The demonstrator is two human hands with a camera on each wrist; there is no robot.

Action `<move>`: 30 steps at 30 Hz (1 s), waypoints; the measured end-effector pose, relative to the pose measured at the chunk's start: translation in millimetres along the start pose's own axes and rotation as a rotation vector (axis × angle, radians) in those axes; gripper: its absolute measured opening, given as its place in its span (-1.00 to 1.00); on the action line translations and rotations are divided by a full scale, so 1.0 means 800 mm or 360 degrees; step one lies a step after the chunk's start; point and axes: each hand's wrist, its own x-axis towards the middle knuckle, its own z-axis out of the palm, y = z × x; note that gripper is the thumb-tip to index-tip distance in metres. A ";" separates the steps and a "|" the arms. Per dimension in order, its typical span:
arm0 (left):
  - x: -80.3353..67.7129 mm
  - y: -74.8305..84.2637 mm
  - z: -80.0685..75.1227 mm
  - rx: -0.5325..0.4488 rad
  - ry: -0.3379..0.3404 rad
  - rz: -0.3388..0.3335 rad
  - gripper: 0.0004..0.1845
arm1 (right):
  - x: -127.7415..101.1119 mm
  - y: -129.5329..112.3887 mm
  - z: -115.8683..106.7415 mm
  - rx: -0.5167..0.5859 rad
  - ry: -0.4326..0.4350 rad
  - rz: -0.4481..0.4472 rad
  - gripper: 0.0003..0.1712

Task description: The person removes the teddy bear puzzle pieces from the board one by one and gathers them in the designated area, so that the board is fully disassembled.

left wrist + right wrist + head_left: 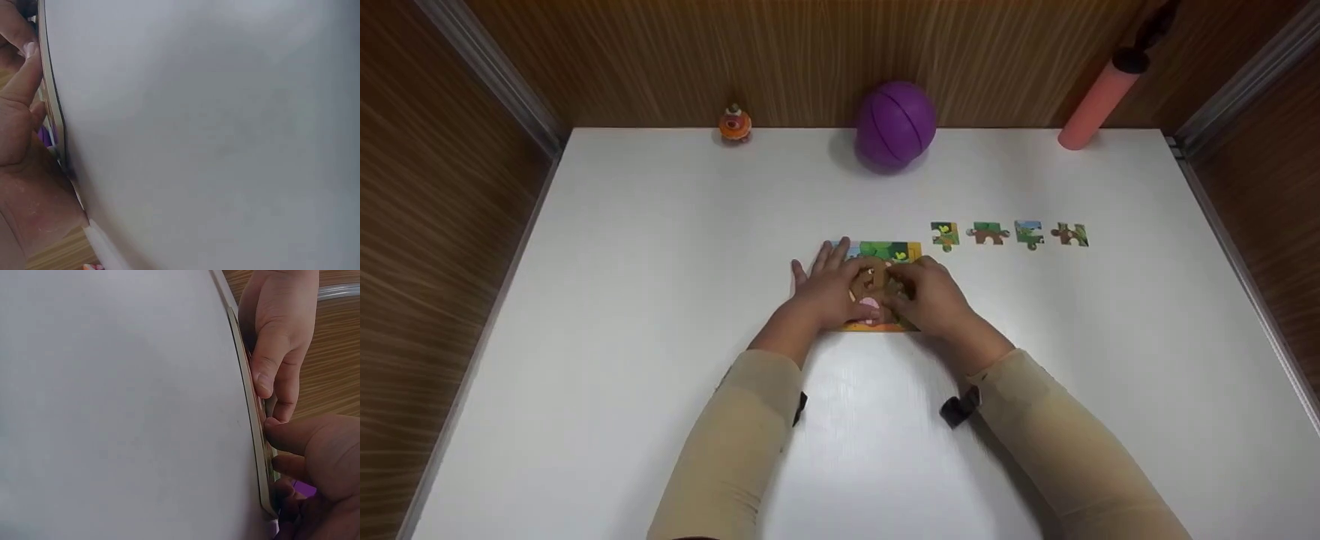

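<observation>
A colourful jigsaw puzzle [911, 249] with a brown animal picture lies flat in a thin tray on the white table. My left hand [829, 296] rests on its left side, fingers spread and fairly straight, the thumb near the lower middle. Over the right side, my right hand [934, 296] bends its thumb and fingers down around a puzzle piece, mostly hidden beneath them. From the right wrist view, the right thumb and fingertips [275, 430] touch the puzzle surface close to the left thumb. The left wrist view catches only part of the left hand [22, 129] along the tray edge.
Several loose puzzle pieces [988, 233] lie in a row right of the puzzle. Along the back stand a small orange toy figure [735, 124], a purple ball [895, 126] and a pink hand pump [1099, 105]. Wood-grain panels [810, 60] border the white table [622, 300].
</observation>
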 end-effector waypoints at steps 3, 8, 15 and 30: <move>-0.003 -0.003 -0.008 -0.0096 -0.0030 0.0029 -0.03 | 0.002 -0.002 0.001 0.0023 -0.0010 0.0011 -0.45; -0.006 -0.011 -0.015 -0.0195 -0.0057 0.0025 -0.07 | 0.004 -0.002 0.003 0.0068 -0.0025 0.0051 -0.46; -0.005 -0.016 -0.010 -0.0167 -0.0031 0.0026 -0.19 | 0.004 -0.001 0.003 0.0129 -0.0006 0.0067 -0.49; -0.006 -0.016 -0.009 -0.0182 -0.0031 0.0037 -0.25 | -0.002 -0.004 0.009 0.0366 0.0146 0.0086 -0.53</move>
